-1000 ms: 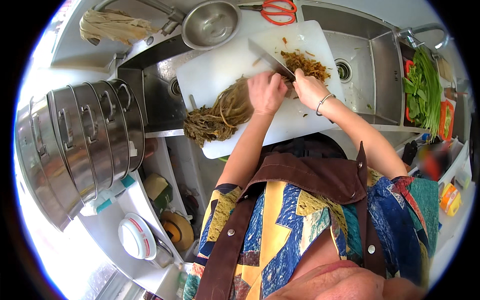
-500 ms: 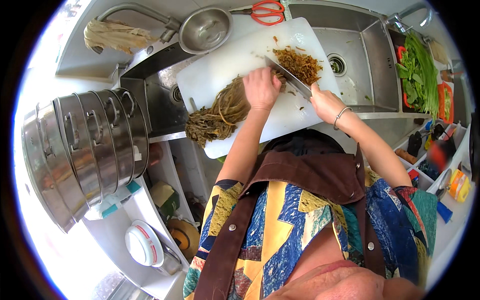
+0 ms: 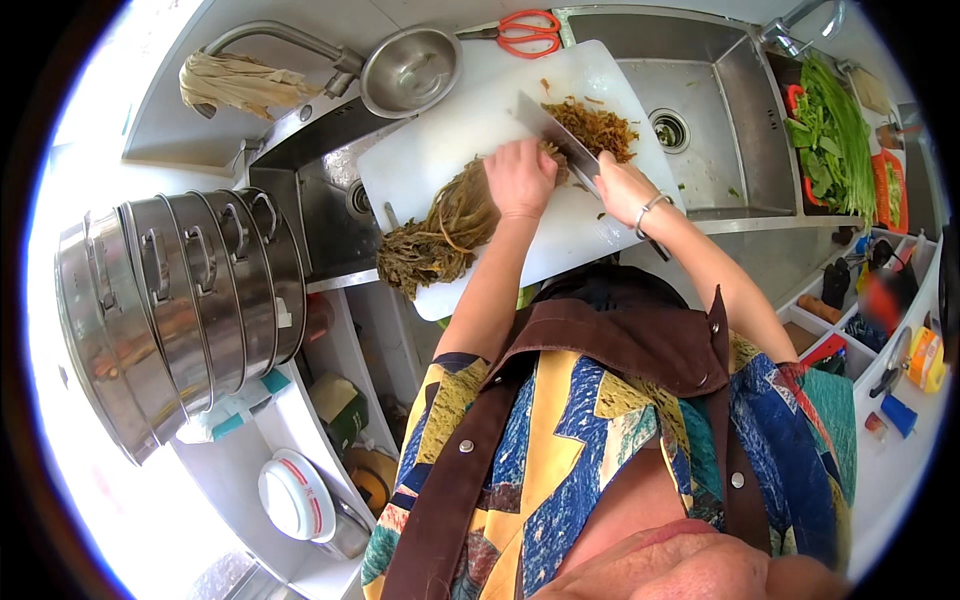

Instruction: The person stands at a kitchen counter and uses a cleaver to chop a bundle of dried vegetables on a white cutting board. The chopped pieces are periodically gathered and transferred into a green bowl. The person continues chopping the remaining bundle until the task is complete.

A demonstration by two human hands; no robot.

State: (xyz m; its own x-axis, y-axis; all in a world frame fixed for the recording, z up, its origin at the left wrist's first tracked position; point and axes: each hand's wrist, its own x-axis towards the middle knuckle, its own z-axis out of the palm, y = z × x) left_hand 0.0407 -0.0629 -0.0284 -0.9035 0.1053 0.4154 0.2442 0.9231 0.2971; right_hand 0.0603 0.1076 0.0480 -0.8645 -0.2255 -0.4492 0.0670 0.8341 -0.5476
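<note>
A white cutting board (image 3: 470, 130) lies across a steel sink. On it lies a bundle of brownish-green preserved greens (image 3: 440, 235). My left hand (image 3: 520, 178) presses down on the bundle near its cut end. My right hand (image 3: 622, 188), with a bracelet on the wrist, grips the handle of a cleaver (image 3: 555, 135), whose blade sits at the bundle's end right beside my left fingers. A pile of chopped greens (image 3: 598, 127) lies beyond the blade.
A steel bowl (image 3: 410, 70) and orange-handled scissors (image 3: 525, 32) sit past the board. An empty sink basin (image 3: 690, 110) is to the right, then fresh green leaves (image 3: 830, 140). A stack of steel steamer pots (image 3: 170, 300) stands at the left. A cloth (image 3: 235, 85) hangs on a tap.
The cleaver has moved in short chops at the end of the bundle. My left hand has stayed on the greens. The view has shifted slightly.
</note>
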